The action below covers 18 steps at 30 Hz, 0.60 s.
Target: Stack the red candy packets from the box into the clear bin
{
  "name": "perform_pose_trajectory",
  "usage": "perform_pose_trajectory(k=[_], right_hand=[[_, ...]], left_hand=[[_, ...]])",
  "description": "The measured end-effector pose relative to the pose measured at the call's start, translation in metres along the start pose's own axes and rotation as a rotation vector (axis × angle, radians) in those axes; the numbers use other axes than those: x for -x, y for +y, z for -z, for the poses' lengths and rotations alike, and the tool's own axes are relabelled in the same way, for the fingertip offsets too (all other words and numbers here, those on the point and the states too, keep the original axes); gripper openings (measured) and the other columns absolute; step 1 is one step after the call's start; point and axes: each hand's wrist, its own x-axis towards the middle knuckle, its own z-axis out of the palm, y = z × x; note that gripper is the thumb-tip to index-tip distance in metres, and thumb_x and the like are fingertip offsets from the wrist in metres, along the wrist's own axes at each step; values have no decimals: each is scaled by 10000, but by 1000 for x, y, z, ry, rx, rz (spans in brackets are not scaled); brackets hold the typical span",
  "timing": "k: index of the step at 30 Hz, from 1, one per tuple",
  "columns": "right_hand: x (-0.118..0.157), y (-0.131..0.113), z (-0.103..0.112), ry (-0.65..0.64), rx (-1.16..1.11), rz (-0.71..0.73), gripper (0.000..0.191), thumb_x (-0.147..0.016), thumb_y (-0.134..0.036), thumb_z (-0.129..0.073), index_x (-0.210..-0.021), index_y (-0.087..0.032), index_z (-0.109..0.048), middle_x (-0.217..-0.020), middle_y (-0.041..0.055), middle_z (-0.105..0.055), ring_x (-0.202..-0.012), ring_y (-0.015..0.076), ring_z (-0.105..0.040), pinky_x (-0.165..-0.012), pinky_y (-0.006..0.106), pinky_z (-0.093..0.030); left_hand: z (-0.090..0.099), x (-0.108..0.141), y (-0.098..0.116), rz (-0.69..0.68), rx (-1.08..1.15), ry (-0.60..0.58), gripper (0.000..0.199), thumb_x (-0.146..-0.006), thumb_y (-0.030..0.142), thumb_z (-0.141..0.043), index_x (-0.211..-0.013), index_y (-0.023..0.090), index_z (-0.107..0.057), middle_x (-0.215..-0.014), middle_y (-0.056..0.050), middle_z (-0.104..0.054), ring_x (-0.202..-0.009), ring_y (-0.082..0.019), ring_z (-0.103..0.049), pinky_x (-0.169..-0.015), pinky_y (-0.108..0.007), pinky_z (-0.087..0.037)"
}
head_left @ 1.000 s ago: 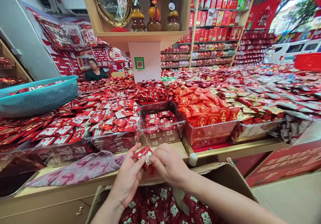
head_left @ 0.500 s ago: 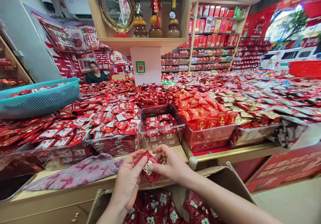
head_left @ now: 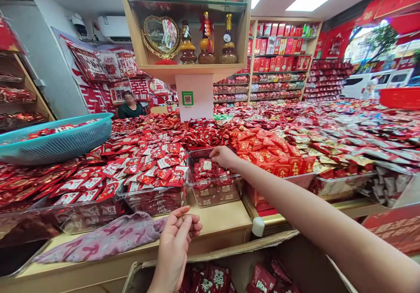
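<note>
While reaching into the clear bin point(head_left: 215, 192) on the counter point(head_left: 228, 218) with the right hand point(head_left: 226, 158), pinching fingers point(head_left: 214, 153) nearly closed at a red packet point(head_left: 206, 165) inside; cannot tell whether gripping it. Nearer, holding out the left hand point(head_left: 179, 240), half-curled and seemingly empty. Could topple orange-red packets point(head_left: 271, 146) to the right with a low forearm point(head_left: 295, 199), or leave the packet crooked by releasing early.

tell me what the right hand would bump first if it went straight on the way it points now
Probably the dark red packets in the clear bin, just ahead of the right hand; depth is hard to judge, and it may be touching one now.
</note>
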Motion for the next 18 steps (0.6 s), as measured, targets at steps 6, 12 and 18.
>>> perform_pose_trajectory(k=[6, 12, 18], right_hand=[[-12, -2, -30, -224, 180, -3, 200, -649, -62, -531, -798, -93, -661, -634, 40, -636, -473, 69, -478, -467, 177, -371], [-14, -4, -32, -285, 395, 60, 191, -606, -46, -545, -734, -110, -672, -750, 86, -655, -665, 157, -567, -591, 221, -415], [-11, -6, -33, -249, 448, 140, 171, -622, -47, -525, -709, -97, -664, -757, 112, -652, -706, 189, -578, -652, 254, -416]], left_hand=[[2, 1, -6, -39, -112, -60, 235, -717, 257, -594, -919, 186, -496, -696, 11, -644, -621, -115, -592, -625, -243, -457], [3, 2, -7, -49, -160, -94, 206, -734, 262, -572, -910, 184, -497, -699, 11, -635, -617, -117, -589, -614, -249, -457], [3, 4, -6, -51, -225, -140, 163, -758, 263, -542, -899, 190, -504, -710, 10, -629, -631, -122, -591, -630, -259, -453]])
